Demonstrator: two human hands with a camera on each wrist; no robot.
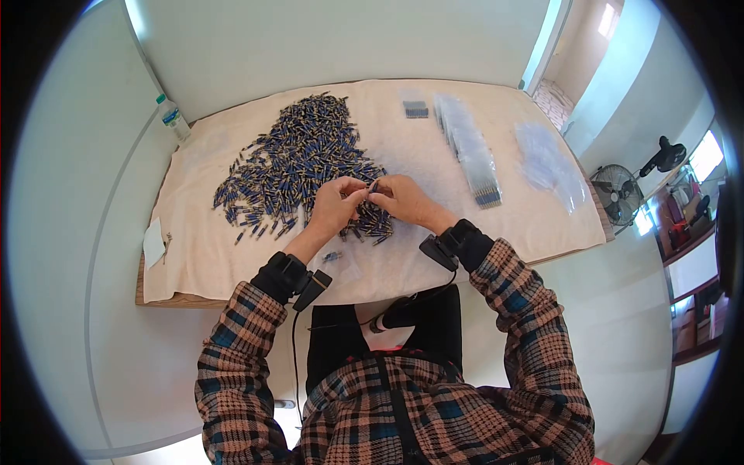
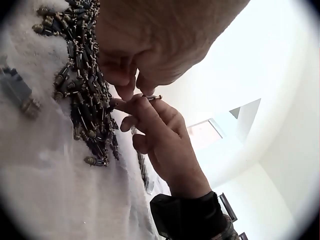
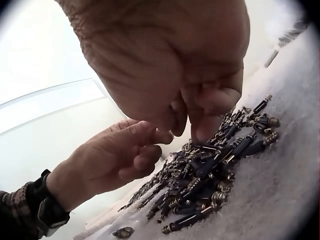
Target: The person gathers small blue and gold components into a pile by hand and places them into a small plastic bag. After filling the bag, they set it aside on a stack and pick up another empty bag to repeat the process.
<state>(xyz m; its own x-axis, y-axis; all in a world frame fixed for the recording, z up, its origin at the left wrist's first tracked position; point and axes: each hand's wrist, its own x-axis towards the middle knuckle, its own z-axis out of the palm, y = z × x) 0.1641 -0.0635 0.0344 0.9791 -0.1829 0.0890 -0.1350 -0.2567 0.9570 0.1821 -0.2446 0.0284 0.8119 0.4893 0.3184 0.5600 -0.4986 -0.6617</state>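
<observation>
Both hands meet over the near right edge of a large pile of small dark blue pieces with brassy ends [image 1: 302, 147]. Between the fingertips of the left hand [image 1: 339, 205] and the right hand [image 1: 404, 203] is one small dark piece [image 1: 373, 187], pinched from both sides. In the left wrist view a thin metallic tip [image 2: 156, 97] sticks out by the curled fingers of the right hand [image 2: 167, 145]; the left hand [image 2: 160, 40] is close above. The right wrist view shows the right hand [image 3: 170, 65] over the pile [image 3: 200, 180], its grip partly hidden.
A small clear bag [image 1: 333, 257] with pieces lies near the front edge. Long clear packets [image 1: 473, 151], a small packet [image 1: 416, 109] and empty-looking plastic bags [image 1: 546, 163] are on the right. A bottle [image 1: 172, 116] and white paper [image 1: 154, 242] are at the left.
</observation>
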